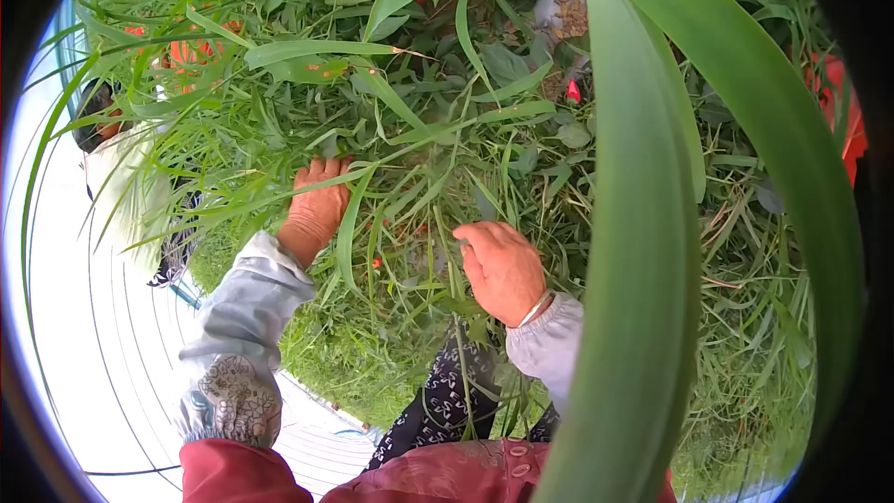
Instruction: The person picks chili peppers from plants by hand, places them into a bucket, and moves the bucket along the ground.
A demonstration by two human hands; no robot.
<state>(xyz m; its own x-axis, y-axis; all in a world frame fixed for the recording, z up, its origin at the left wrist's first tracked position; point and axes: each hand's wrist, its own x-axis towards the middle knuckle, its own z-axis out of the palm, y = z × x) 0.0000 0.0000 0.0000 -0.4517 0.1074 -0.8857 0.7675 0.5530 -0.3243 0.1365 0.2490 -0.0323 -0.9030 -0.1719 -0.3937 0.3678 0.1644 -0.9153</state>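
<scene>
Dense green plants and grass [447, 144] fill the middle of the head view. My left hand [321, 197] reaches into the leaves at left of centre, its fingertips hidden among them. Nearer the middle, my right hand [501, 270] is beside a thin upright stem [452, 261], thumb and forefinger apart with a gap between them and nothing visible held. Small red fruits [376, 263] show low in the foliage between the hands. Another red fruit [574, 90] lies above and to the right, over dark leaves.
A broad green leaf [643, 224] hangs close to the camera, covering much of the right side. Another person [126, 177] is at the left edge behind grass. Orange-red items [191, 51] [841, 112] show at upper left and far right.
</scene>
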